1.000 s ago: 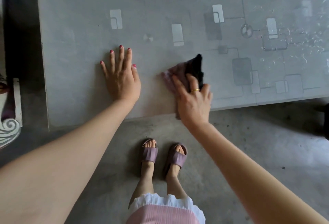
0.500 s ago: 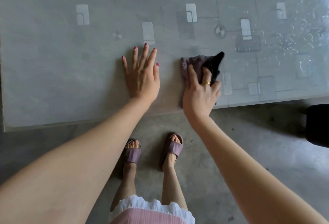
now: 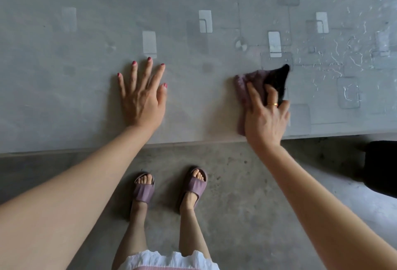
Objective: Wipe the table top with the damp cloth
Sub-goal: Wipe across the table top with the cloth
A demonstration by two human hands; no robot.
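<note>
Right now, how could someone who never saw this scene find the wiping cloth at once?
Start at the grey patterned table top, along its near edge. There the right hand, wearing a gold ring, presses on a crumpled mauve and black cloth. The left hand lies flat and holds nothing; only the cloth is soft and dark.

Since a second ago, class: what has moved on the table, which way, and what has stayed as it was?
The right hand has slid the damp cloth rightward along the table top, towards the wet streaks. The left hand also shifted right, then settled. Unchanged: the right hand still presses on the cloth, with nothing let go, and the left hand lies flat, fingers spread.
</note>
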